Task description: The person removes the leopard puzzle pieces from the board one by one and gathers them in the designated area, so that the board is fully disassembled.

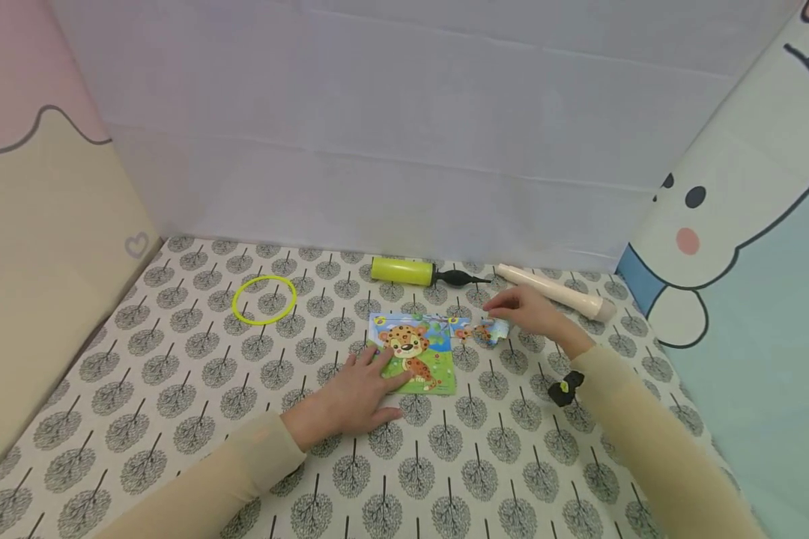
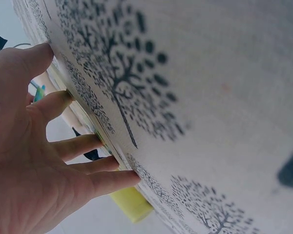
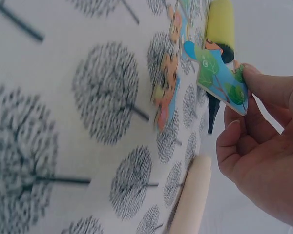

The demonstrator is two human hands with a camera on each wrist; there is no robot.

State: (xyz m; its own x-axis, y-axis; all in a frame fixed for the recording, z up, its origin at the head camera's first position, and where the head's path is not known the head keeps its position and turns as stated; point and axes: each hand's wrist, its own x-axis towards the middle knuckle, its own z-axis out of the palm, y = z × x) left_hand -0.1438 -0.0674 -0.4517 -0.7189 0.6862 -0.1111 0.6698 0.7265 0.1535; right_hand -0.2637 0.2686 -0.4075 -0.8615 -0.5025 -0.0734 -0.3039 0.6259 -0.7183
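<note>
A leopard picture puzzle (image 1: 438, 368) lies flat on the patterned cloth. My left hand (image 1: 359, 389) rests on its lower left part with spread, fairly straight fingers. In the left wrist view the fingertips (image 2: 129, 179) touch down along the puzzle's edge. To the right of the puzzle, my right hand (image 1: 527, 308) is raised a little above the cloth. Its thumb and fingers pinch a blue puzzle piece (image 3: 219, 78) printed with green leaves. Loose spotted orange puzzle pieces (image 3: 167, 80) lie on the cloth near that hand.
Behind the puzzle lies a yellow-green hand pump (image 1: 402, 271) with a black nozzle. A pale beige tube-like object (image 1: 559, 292) lies behind the right hand. A yellow-green ring (image 1: 234, 305) is at the back left. The tree-print cloth (image 1: 256, 464) meets walls at the back and sides.
</note>
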